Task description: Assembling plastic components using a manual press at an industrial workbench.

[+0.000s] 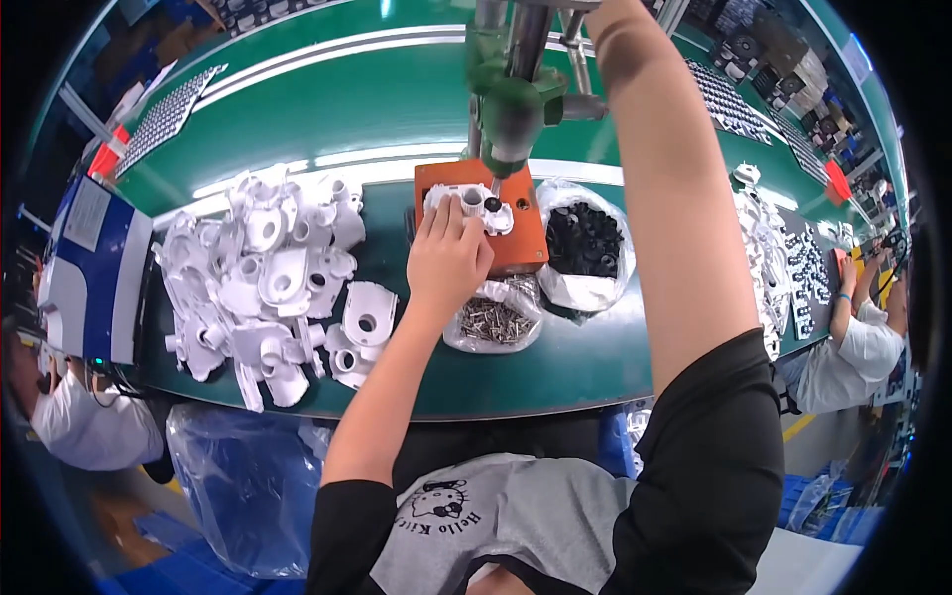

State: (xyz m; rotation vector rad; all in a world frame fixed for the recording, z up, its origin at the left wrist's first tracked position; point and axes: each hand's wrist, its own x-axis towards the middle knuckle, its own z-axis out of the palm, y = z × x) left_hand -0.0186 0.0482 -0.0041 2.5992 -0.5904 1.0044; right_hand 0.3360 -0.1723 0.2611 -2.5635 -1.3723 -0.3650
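My left hand grips a white plastic part, its fingers over the part's left side and the thumb along the near edge. The part lies in an orange block fixture, and a small round black piece sits on its right side. Just above that piece comes down the thin tip of a green press-like machine, its head blurred. My right arm reaches up past the machine's right side; its hand is beyond the top edge of the picture.
Left of the fixture lies a heap of white plastic housings. A bag of metal screws or pins stands in front, and a bag of black parts to the right. A blue-and-white machine stands far left. Other people work at both sides.
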